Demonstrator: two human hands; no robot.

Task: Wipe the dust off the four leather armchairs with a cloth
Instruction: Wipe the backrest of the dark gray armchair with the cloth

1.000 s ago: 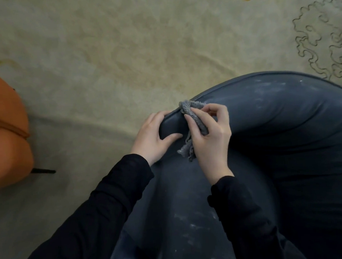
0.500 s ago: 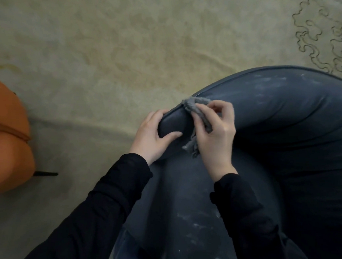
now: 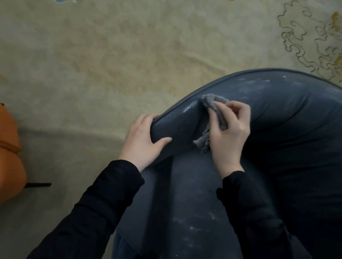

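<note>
A dark blue leather armchair (image 3: 286, 134) fills the lower right, seen from above, with pale dust streaks on its curved top rim and on the panel below. My left hand (image 3: 144, 141) grips the end of that rim, fingers over the outer edge and thumb on the inner face. My right hand (image 3: 229, 129) pinches a bunched grey cloth (image 3: 212, 104) and presses it against the rim just right of my left hand. A loose tail of the cloth hangs below my palm.
An orange leather armchair (image 3: 1, 151) shows partly at the left edge, with a thin dark leg at its base. A pale patterned carpet (image 3: 121, 52) covers the floor around both chairs.
My right hand has slid the cloth to the right along the rim, away from my left hand. My left hand keeps its grip on the rim's end.
</note>
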